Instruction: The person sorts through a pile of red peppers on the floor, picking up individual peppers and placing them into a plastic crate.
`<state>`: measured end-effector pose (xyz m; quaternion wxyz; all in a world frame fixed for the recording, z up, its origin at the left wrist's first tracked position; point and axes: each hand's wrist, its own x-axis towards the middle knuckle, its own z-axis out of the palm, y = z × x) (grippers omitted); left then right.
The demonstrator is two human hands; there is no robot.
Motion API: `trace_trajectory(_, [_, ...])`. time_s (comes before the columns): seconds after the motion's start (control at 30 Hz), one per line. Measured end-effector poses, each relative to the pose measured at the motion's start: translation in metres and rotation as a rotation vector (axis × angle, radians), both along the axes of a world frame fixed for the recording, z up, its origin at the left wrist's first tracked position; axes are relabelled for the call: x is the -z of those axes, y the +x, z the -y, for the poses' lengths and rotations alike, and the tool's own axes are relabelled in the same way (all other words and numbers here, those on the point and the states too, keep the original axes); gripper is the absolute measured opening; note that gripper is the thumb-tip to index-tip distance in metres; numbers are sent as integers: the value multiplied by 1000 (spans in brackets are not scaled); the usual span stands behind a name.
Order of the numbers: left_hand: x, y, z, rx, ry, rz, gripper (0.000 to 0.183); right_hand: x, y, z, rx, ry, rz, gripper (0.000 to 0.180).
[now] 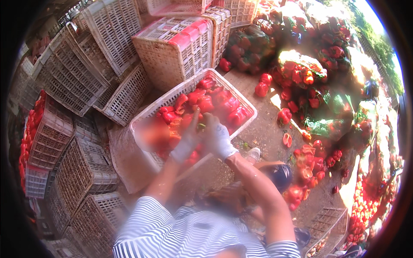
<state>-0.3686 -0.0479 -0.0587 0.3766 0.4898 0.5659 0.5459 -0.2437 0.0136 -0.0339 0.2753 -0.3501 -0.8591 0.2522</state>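
A white plastic crate (248, 104) full of red bell peppers (205, 104) lies in front of me, tilted in the view. Both my hands wear white gloves with soiled fingers and meet over the peppers. On my left hand (188, 138) one finger points away from me, along the peppers. My right hand (219, 137) is bent inward beside it, its fingers curled. Between the two shows a small green pepper stem (201, 126). Blur over the hands hides whether either one grips that pepper. A blurred patch also covers the crate's left end.
Stacked plastic crates (72, 174) fill the left side, with more crates (174, 48) behind. Mesh sacks of peppers (332, 113) are heaped at the right. Loose and cut peppers (306, 167) lie on the floor. Another crate (326, 229) stands at lower right, near a person's knee (279, 177).
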Motion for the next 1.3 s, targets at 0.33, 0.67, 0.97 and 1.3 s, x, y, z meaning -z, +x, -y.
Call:
trace_trajectory(0.33, [39,-12,55,-29,-193,524,78,32,-12,44,-116,-406,21,81])
trace_trajectory(0.67, [35,0,44,-143,-118,381,68,79,-15,38,-89,-494,-173,60])
trace_trajectory(0.97, [35,-10,27,-131,-44,-74,58,37,-17,46,65,-315,-279,61])
trace_trajectory(1.3, [37,-40,40,-76,147,-353,32,68,-13,33,-228,-457,-264,30])
